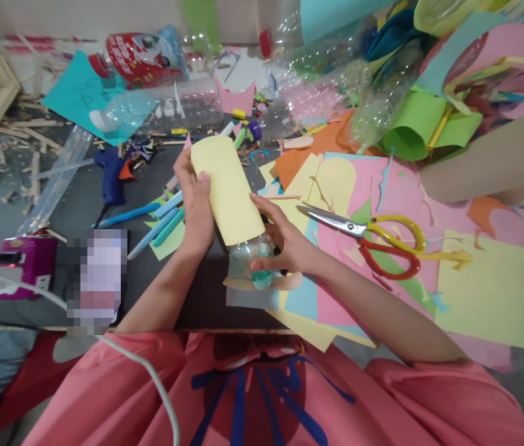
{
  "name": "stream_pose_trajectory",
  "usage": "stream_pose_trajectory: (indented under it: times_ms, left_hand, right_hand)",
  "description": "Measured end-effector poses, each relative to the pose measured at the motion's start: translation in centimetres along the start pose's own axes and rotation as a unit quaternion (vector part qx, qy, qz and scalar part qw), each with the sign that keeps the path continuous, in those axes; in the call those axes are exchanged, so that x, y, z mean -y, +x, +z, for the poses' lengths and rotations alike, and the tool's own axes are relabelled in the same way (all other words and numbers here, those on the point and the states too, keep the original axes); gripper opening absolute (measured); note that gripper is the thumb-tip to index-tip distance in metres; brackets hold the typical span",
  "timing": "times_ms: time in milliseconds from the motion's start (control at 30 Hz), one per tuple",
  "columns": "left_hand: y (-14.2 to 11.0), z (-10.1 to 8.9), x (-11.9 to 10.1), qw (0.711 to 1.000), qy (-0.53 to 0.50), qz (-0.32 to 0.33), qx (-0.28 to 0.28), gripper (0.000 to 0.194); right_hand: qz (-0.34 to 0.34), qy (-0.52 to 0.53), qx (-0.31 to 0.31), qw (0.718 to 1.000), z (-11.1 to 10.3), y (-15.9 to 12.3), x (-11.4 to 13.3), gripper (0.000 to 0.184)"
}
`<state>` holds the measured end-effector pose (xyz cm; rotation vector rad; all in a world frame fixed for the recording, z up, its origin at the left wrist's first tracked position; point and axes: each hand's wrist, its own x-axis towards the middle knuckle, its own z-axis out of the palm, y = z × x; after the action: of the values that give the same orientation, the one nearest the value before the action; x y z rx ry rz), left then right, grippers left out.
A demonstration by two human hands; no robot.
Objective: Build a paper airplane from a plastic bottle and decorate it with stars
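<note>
Between my hands is a clear plastic bottle [243,251] with a green cap [262,280], its body wrapped in pale yellow paper [229,192]. The bottle is tilted, cap end toward me. My left hand [198,201] is closed around the upper left side of the paper, thumb lying on its front. My right hand [287,238] grips the bottle near its neck, with fingers at the paper's lower edge and thumb by the cap. Right of my right hand lie scissors [362,230] with yellow and red handles, blades apart.
Colored paper sheets [489,291] cover the right side. Several markers [164,223], a blue glue gun [112,173] and a phone [101,272] lie left, near a purple power strip [25,266]. Plastic bottles [164,105] and wood scraps sit behind. Another person's arm [494,155] reaches in from the right.
</note>
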<state>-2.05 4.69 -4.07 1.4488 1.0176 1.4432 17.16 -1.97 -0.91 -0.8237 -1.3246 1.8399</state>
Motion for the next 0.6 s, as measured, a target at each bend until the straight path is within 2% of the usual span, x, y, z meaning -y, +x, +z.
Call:
stream_pose_trajectory:
  times_ms: [100, 267, 333, 467, 533, 600]
  left_hand:
    - [-0.1, 0.5, -0.6, 0.998, 0.010, 0.019, -0.053, 0.051]
    - [-0.1, 1.3, -1.2, 0.995, 0.018, 0.034, -0.091, 0.054]
    - [-0.1, 1.3, -1.2, 0.996, 0.010, 0.021, -0.084, 0.062]
    - [0.2, 0.8, -1.1, 0.998, -0.042, -0.044, -0.035, 0.086]
    - [0.6, 0.5, -1.4, 0.993, -0.082, -0.077, -0.023, 0.087]
    - [1.0, 0.2, -2.2, 0.987, -0.121, -0.100, -0.039, 0.080]
  right_hand:
    - [-0.008, 0.004, -0.012, 1.000, 0.0, 0.0, -0.1, 0.107]
    - [-0.008, 0.009, -0.032, 0.999, 0.2, 0.0, -0.3, 0.102]
    - [-0.008, 0.006, -0.035, 0.999, 0.2, 0.0, -0.4, 0.103]
    - [-0.011, 0.011, -0.015, 1.000, 0.0, 0.0, -0.5, 0.103]
    - [-0.028, -0.001, -0.023, 0.999, -0.4, -0.1, -0.3, 0.088]
    - [-0.074, -0.058, -0.101, 0.990, -1.2, -0.2, 0.1, 0.057]
